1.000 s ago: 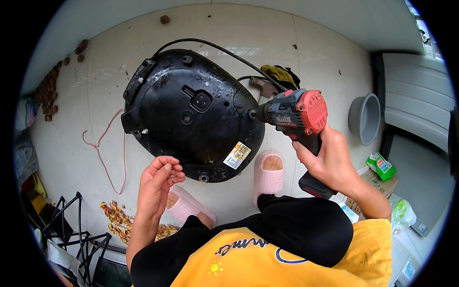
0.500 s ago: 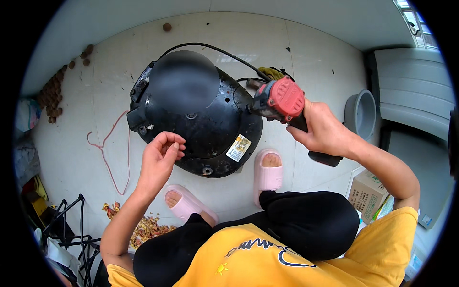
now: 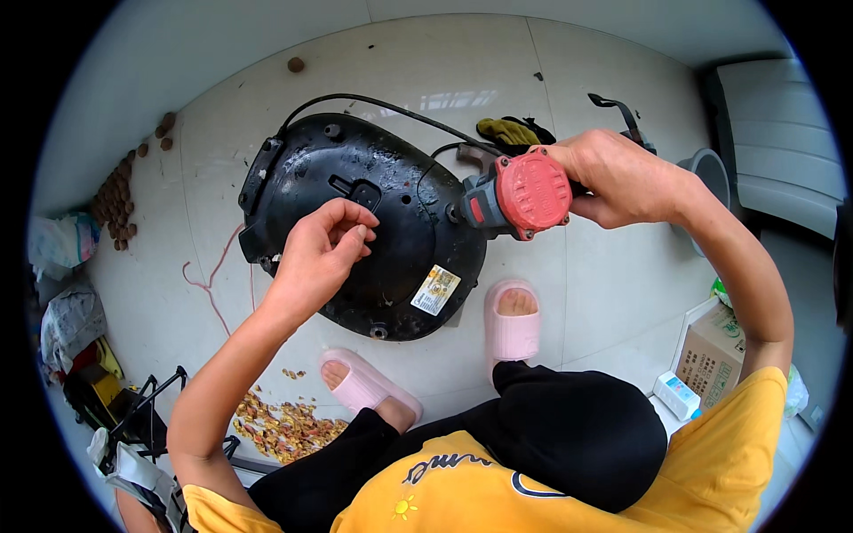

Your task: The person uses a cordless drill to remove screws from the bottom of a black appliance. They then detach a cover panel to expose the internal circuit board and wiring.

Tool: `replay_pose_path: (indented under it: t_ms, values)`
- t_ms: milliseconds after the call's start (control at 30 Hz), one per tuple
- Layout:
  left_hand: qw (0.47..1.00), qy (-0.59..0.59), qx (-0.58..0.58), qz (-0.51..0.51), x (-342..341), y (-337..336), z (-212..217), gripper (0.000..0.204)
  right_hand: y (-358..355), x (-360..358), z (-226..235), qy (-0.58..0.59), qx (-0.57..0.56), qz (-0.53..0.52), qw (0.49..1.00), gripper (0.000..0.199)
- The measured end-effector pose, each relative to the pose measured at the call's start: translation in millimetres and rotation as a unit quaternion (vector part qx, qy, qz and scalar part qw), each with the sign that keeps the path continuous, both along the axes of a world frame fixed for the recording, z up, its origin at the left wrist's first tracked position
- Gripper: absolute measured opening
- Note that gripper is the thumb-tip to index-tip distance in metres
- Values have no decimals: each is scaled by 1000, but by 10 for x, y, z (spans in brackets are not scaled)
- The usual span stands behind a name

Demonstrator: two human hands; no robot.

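Observation:
A black, rounded appliance housing (image 3: 346, 266) lies on the floor before me, its dusty, scuffed underside facing up. It bears a white and yellow label (image 3: 435, 290), several screw holes and a black cord along its far side. In my right hand (image 3: 613, 180) is a red and grey cordless drill (image 3: 533, 193), gripped by the handle. Its nose points left, with the tip at a hole on the housing's right part. My left hand (image 3: 324, 253) hovers over or rests on the housing's left middle, fingers curled together. Whatever they pinch, if anything, is hidden.
Green and black gloves (image 3: 506, 132) lie beyond the drill. A grey basin (image 3: 708, 178) and a cardboard box (image 3: 711, 351) stand to the right. A pink wire hanger (image 3: 211, 284) lies left of the housing, dried peelings (image 3: 289, 426) near my left leg, and round brown nuts (image 3: 113, 204) along the wall.
My right hand has raised and turned the drill, so its red rear end faces up more. My left hand has shifted up and right over the housing. The view has moved slightly.

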State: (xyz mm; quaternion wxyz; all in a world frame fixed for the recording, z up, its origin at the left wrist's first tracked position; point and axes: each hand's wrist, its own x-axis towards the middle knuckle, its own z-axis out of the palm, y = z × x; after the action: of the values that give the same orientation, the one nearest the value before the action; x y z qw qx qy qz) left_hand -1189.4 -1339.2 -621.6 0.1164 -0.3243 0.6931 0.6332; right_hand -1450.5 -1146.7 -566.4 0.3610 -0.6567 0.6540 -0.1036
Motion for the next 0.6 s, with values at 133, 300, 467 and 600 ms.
replay_pose_path:
  t_ms: [133, 300, 467, 600]
  values:
    - [1000, 14, 14, 23, -30, 61, -166, 15, 22, 41, 10, 0, 5, -25, 1000, 31]
    - [999, -17, 33, 34, 13, 79, -198, 15, 85, 254, 82, -34, 52, -137, 989, 32]
    - [997, -13, 53, 61, 50, 62, -191, 14, 157, 374, 135, -69, 61, -200, 976, 35]
    - [994, -33, 77, 76, 74, 41, -129, 14, 195, 420, 193, -75, 54, -226, 970, 42]
